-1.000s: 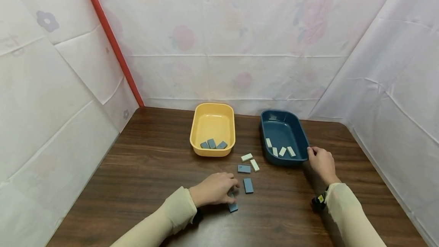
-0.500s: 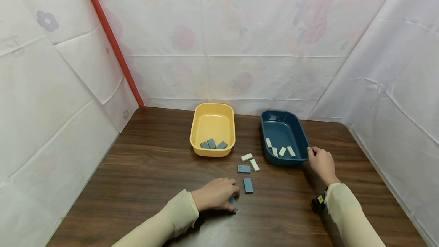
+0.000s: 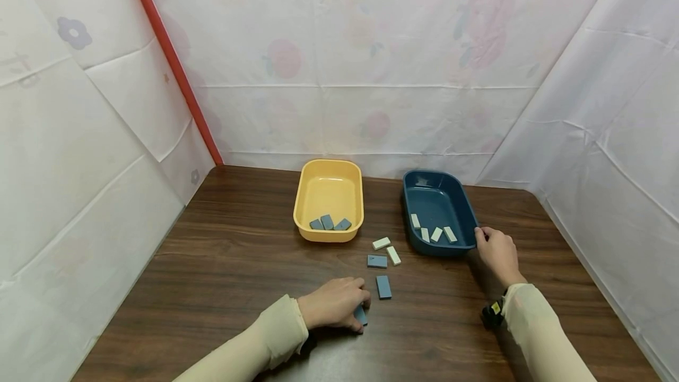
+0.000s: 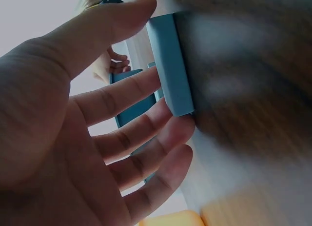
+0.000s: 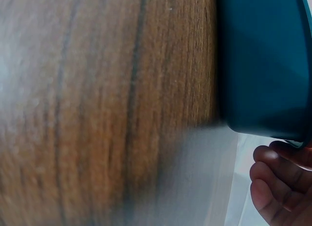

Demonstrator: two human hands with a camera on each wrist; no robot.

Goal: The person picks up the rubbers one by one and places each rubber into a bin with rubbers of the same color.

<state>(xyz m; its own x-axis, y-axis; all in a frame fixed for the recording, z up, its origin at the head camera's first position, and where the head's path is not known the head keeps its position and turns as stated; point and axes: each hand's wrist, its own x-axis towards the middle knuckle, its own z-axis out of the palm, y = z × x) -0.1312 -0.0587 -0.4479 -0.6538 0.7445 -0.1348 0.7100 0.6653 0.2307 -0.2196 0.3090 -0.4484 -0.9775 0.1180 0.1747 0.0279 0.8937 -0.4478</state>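
My left hand (image 3: 335, 302) is low over the table, thumb and fingers around a small blue-grey rectangular block (image 3: 361, 313). In the left wrist view the thumb tip is at one end of this block (image 4: 170, 65), with fingertips along its side and at its other end. My right hand (image 3: 498, 255) pinches the rim of the dark blue tray (image 3: 435, 194) at its near right corner. The right wrist view shows curled fingers (image 5: 280, 179) at that corner, under the rim. Two more blue-grey blocks, one upright (image 3: 384, 287) and one crosswise (image 3: 377, 261), lie beyond my left hand.
Two cream blocks, one (image 3: 381, 243) beside the other (image 3: 394, 256), lie between the trays. Several cream blocks (image 3: 437, 234) sit inside the dark blue tray. A yellow tray (image 3: 330, 193) holds 3 blue-grey blocks (image 3: 327, 222). White cloth walls (image 3: 339, 75) enclose the wooden table (image 3: 228, 264).
My left hand has come down closer to the near blue-grey block, its thumb and fingers now around it. My right hand and both trays have stayed put.
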